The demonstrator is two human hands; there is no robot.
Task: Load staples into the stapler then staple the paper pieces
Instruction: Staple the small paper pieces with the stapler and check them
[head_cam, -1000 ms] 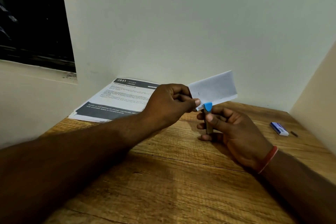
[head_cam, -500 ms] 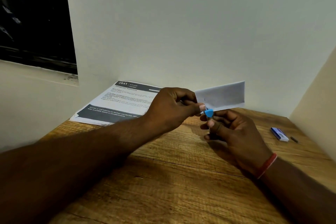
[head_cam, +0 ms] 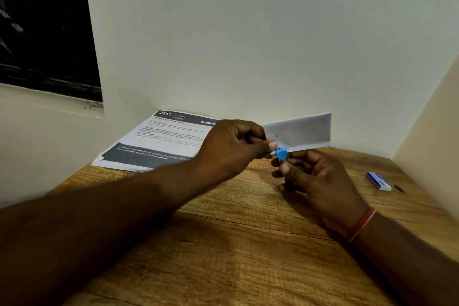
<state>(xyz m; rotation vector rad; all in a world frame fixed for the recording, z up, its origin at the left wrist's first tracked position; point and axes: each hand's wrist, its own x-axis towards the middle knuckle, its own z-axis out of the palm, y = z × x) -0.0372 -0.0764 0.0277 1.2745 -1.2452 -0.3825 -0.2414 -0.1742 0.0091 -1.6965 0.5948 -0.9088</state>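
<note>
My left hand (head_cam: pixel 233 144) pinches the left end of the folded white paper pieces (head_cam: pixel 301 131), held up above the wooden table (head_cam: pixel 223 243). A short dark mark, maybe a staple, shows near that end. My right hand (head_cam: pixel 315 181) is wrapped around a small stapler (head_cam: pixel 282 155); only its blue tip shows, touching the paper's lower left corner beside my left thumb. The stapler's body is hidden inside my fingers. A small blue and white staple box (head_cam: pixel 378 181) lies on the table to the right, with a short dark strip (head_cam: pixel 399 188) beside it.
A stack of printed sheets (head_cam: pixel 159 141) lies at the back left of the table against the wall. Walls close the table at the back (head_cam: pixel 248 45) and on the right (head_cam: pixel 432 136). A dark window (head_cam: pixel 42 22) is at upper left.
The paper has tilted from slanting upward to nearly level and shifted slightly right. My right thumb has slid down the stapler, so more of the blue tip shows.
</note>
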